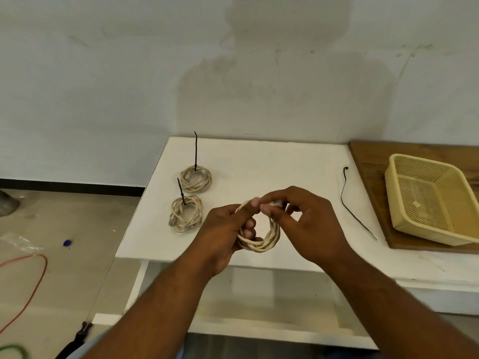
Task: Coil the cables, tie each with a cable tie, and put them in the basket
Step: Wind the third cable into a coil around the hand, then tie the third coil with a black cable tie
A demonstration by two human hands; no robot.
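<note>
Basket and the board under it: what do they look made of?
The basket looks like moulded plastic, pale yellow: its walls and floor are a fine regular mesh. The board beneath seems wood, brown with visible grain, though laminate is possible.

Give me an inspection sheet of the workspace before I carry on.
Surface: white table, wooden board at its right.
Job's things: far tied coil and near tied coil at table's left, ties sticking up; third coil untied, in hand; loose cable tie on table; basket on the board, empty.
Clutter: blue scrap, clear wrapper, black tool on floor.
Grippers: left hand grips third coil; right hand pinches its top.
Cables: orange cable, green cable on floor.
Surroundings: stained white wall.
</note>
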